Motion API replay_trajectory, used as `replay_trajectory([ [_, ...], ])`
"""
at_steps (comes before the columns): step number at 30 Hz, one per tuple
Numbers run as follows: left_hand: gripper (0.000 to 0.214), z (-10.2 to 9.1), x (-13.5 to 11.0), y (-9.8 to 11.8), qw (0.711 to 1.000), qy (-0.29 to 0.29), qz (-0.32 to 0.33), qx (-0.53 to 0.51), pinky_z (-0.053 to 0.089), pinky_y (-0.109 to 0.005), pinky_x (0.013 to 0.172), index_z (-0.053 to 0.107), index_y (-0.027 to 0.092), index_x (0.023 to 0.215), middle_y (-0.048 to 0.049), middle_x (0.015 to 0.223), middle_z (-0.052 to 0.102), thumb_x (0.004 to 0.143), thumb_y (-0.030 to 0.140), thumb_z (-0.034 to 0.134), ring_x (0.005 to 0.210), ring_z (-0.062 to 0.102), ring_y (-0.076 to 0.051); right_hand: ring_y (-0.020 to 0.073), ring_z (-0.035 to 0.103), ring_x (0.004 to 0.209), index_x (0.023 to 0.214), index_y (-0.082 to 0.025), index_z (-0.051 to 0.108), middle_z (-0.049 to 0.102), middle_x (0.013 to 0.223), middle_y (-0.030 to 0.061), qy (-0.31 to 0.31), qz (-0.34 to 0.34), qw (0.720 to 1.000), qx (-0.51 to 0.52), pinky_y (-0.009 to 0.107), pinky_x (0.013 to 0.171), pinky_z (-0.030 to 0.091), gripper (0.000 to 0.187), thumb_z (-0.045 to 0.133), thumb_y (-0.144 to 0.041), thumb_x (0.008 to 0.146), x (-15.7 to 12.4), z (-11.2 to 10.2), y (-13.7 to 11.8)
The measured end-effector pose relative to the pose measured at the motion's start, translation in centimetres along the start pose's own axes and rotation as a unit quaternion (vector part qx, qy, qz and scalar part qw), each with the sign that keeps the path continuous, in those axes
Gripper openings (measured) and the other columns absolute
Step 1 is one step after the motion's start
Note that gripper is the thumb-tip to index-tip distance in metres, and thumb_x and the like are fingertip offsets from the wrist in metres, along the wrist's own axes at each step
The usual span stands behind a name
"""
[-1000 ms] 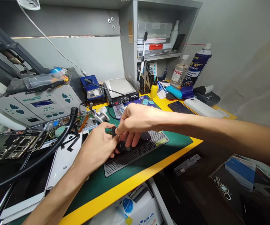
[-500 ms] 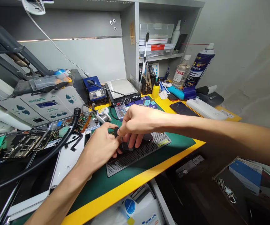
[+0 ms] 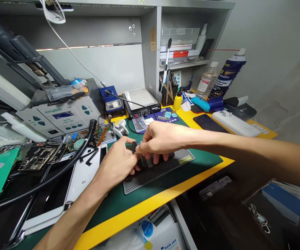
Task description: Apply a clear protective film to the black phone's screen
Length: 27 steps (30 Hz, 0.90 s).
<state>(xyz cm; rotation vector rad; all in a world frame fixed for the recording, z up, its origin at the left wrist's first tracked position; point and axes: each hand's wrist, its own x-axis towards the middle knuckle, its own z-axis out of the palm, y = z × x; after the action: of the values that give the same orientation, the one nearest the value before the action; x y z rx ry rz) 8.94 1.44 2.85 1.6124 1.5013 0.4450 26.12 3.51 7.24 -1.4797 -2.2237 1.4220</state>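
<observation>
A black phone (image 3: 151, 160) lies on a grey perforated mat (image 3: 163, 168) on the green work mat (image 3: 197, 163). My left hand (image 3: 118, 163) grips the phone's left end, thumb on top, fingers curled round its edge. My right hand (image 3: 160, 138) is above the phone, thumb and forefinger pinched on a thin clear film (image 3: 142, 152) at the phone's left end, the other fingers resting on the phone. Most of the phone is hidden under my hands.
A white phone (image 3: 81, 177), circuit boards (image 3: 39, 156) and a black hose (image 3: 61, 166) lie at left. Behind stand a rework station (image 3: 61, 116), a hot plate (image 3: 139, 99), a tool holder (image 3: 168, 91), bottles (image 3: 207, 83) and a spray can (image 3: 228, 78). Another dark phone (image 3: 207, 123) lies at right.
Both hands stay on the phone and the film; my right hand has dropped a little closer to the phone. The camera view has shifted, so everything sits slightly further right.
</observation>
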Motion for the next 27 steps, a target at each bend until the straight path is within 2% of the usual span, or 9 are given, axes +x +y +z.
replay_trajectory([
  [5,0.047,0.1,0.1,0.3,1.000,0.000,-0.001,-0.002,0.048,-0.024,0.048,0.050,0.015,0.117,0.0043,0.051,0.064,0.070,0.011,0.053,0.048,0.065,-0.018,0.0208,0.075,0.058,0.066,-0.018,0.071,0.079,0.069,0.0060,-0.001,-0.001,1.000,-0.022,0.022,0.042,0.054,0.024,0.059,-0.032,0.082,-0.2,-0.1,0.3],
  [9,0.045,0.2,0.1,0.3,1.000,0.004,0.000,0.011,0.049,-0.024,0.049,0.050,0.015,0.118,0.0041,0.050,0.065,0.073,0.013,0.055,0.048,0.065,-0.019,0.0188,0.072,0.054,0.062,-0.019,0.069,0.075,0.060,0.0038,-0.003,-0.001,1.000,-0.027,0.021,0.041,0.051,0.030,0.058,-0.034,0.085,-0.3,-0.2,-0.2],
  [11,0.042,0.2,0.1,0.2,1.000,0.004,0.004,0.015,0.048,-0.024,0.048,0.050,0.015,0.119,0.0029,0.051,0.067,0.078,0.018,0.057,0.048,0.065,-0.019,0.0182,0.072,0.053,0.061,-0.019,0.068,0.076,0.063,0.0038,0.000,0.005,1.000,-0.028,0.021,0.041,0.051,0.031,0.058,-0.035,0.085,-0.6,-0.7,-0.2],
  [14,0.041,0.1,0.1,-0.1,1.000,0.006,0.009,0.016,0.047,-0.024,0.046,0.048,0.015,0.121,0.0017,0.051,0.068,0.084,0.028,0.059,0.045,0.064,-0.018,0.0167,0.069,0.050,0.065,-0.018,0.068,0.078,0.071,0.0046,0.037,0.027,0.998,-0.046,0.022,0.041,0.049,0.028,0.059,-0.036,0.085,-1.5,-1.8,0.9],
  [18,0.043,0.1,0.1,-0.4,1.000,0.002,0.014,0.008,0.049,-0.024,0.048,0.045,0.015,0.123,0.0025,0.050,0.067,0.087,0.033,0.059,0.047,0.065,-0.018,0.0170,0.060,0.044,0.075,-0.015,0.072,0.071,0.058,0.0051,0.115,0.066,0.985,-0.108,0.025,0.041,0.041,0.023,0.063,-0.034,0.084,-3.2,-2.6,4.2],
  [22,0.038,0.2,0.1,-0.3,1.000,0.000,0.008,0.005,0.048,-0.024,0.047,0.046,0.017,0.120,0.0043,0.048,0.065,0.088,0.032,0.058,0.047,0.065,-0.018,0.0210,0.067,0.064,0.099,-0.016,0.078,0.074,0.070,0.0042,0.122,0.046,0.985,-0.112,0.026,0.055,0.046,0.025,0.061,-0.028,0.084,-4.8,-1.2,6.9],
  [27,0.037,0.2,0.2,-0.3,1.000,0.005,0.002,0.011,0.049,-0.025,0.049,0.046,0.018,0.118,0.0063,0.043,0.062,0.088,0.035,0.058,0.050,0.068,-0.020,0.0229,0.068,0.073,0.100,-0.016,0.078,0.076,0.082,0.0049,0.133,0.018,0.987,-0.088,0.028,0.066,0.050,0.026,0.060,-0.027,0.086,-5.4,0.6,8.1],
])
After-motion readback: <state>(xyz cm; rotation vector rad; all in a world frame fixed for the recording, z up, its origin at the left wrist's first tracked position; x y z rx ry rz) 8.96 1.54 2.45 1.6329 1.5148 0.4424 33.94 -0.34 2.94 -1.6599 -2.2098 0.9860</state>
